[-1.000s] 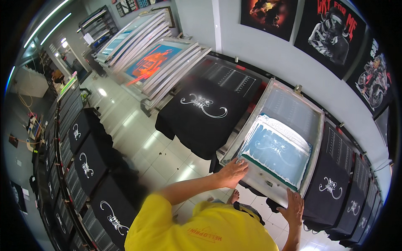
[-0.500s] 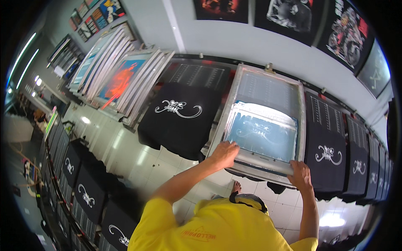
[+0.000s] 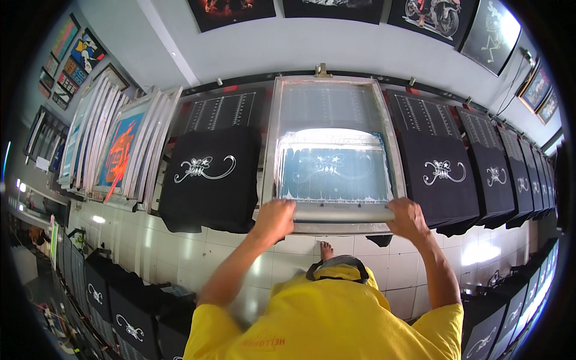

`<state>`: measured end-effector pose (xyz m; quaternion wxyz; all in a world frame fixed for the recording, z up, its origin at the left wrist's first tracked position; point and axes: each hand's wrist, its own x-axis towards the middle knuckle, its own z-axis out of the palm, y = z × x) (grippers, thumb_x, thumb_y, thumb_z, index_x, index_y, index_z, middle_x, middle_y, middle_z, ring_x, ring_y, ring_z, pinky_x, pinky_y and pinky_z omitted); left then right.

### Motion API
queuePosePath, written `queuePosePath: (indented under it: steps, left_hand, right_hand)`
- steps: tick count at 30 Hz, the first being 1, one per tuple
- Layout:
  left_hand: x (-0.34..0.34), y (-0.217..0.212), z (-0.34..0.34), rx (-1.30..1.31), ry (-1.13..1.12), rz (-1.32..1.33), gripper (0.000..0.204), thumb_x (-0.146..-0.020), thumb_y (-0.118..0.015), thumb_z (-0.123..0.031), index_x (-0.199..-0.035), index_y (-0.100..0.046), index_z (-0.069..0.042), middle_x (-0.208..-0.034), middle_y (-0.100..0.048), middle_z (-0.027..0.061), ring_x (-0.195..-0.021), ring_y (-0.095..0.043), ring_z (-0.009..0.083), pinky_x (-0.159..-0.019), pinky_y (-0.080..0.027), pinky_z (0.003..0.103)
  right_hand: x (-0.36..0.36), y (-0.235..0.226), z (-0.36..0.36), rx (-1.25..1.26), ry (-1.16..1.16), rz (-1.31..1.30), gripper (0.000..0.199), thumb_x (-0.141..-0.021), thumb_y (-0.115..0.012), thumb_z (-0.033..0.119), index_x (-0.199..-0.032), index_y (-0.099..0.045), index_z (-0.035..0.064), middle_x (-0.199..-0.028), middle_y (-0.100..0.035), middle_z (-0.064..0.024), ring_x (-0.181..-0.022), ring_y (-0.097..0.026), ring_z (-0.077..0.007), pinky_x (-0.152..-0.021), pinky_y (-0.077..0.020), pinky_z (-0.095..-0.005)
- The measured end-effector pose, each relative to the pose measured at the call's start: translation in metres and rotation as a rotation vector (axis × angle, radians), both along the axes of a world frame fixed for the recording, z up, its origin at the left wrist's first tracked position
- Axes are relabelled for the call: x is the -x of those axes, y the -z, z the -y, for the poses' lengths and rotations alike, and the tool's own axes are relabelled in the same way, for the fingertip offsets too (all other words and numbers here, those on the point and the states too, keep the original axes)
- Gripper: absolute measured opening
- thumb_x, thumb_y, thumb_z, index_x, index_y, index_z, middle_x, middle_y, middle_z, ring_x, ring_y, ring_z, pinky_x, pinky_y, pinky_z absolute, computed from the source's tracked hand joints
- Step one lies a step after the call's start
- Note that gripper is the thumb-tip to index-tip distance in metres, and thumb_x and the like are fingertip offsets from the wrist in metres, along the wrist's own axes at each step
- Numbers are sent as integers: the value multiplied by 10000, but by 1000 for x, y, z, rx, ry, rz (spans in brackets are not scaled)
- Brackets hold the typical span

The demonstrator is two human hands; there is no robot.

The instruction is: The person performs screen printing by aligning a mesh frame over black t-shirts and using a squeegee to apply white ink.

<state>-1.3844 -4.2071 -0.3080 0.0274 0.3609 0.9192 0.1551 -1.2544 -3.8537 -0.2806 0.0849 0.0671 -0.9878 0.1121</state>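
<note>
A metal-framed printing screen [image 3: 271,138] lies flat on the long table, with a bluish stencil area showing a pale swirl design. Along its near edge rests a long grey squeegee bar [image 3: 342,212]. My left hand [image 3: 275,219] grips the bar's left end and my right hand [image 3: 408,217] grips its right end. A black T-shirt with a white swirl print [image 3: 210,180] lies on the board just left of the screen. Another printed black shirt [image 3: 441,180] lies just to the right.
More printed black shirts [image 3: 510,180] run along the table to the right. Spare screens [image 3: 120,150] lean stacked at the left. A second row of black shirts [image 3: 114,300] lines the lower left. Tiled floor [image 3: 198,252] lies below, and posters [image 3: 444,15] hang on the wall.
My view has swung round to face the screen squarely. Both hands have shifted from the frame's near corners onto the squeegee bar along its near edge.
</note>
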Motion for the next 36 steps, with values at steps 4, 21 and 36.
queuePosePath:
  steps: [4, 21, 36]
  left_hand:
    - [-29, 22, 3, -37, 32, -165, 169, -696, -601, -33, -858, -638, -5, -905, -683, 139, -837, -674, 304, -683, -564, 384]
    - [136, 37, -52, -123, 34, -278, 104, -728, -593, -15, -821, -638, 5, -786, -678, 152, -712, -681, 296, -621, -559, 372]
    - [195, -1, -62, -29, 7, -107, 103, -585, -660, -41, -682, -686, -18, -715, -659, 215, -707, -670, 384, -648, -539, 468]
  right_hand:
    - [-25, 12, 10, 30, -15, -24, 271, -635, -677, 23, -897, -611, 34, -916, -647, -117, -885, -636, -296, -762, -545, -400]
    - [130, 51, -50, -96, 6, -106, 271, -594, -660, 34, -855, -591, 45, -859, -634, -94, -806, -634, -281, -694, -561, -374]
    - [192, 1, -60, -125, 148, 67, 165, -701, -690, 171, -841, -690, 85, -833, -686, -167, -842, -664, -370, -742, -537, -449]
